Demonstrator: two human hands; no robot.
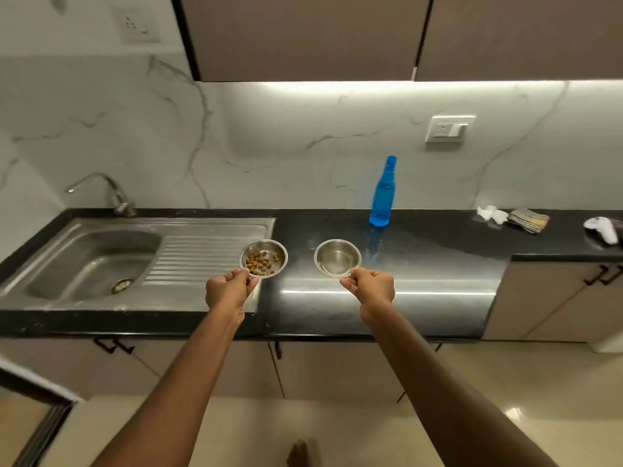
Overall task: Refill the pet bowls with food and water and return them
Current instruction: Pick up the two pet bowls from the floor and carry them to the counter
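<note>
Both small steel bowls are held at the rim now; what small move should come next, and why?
Probably lift both level and turn away: the left hand pinches the kibble-filled round steel bowl, the right hand the water-filled round steel bowl.

On the desk (438, 251), the sink (91, 261) fills the left end with its tap (111, 193) at the back edge, the food bowl (263, 258) sits left of the water bowl (337, 258) near the front edge, the bottle (383, 197) stands behind them, and a cloth (528, 220) lies toward the back right corner.
</note>
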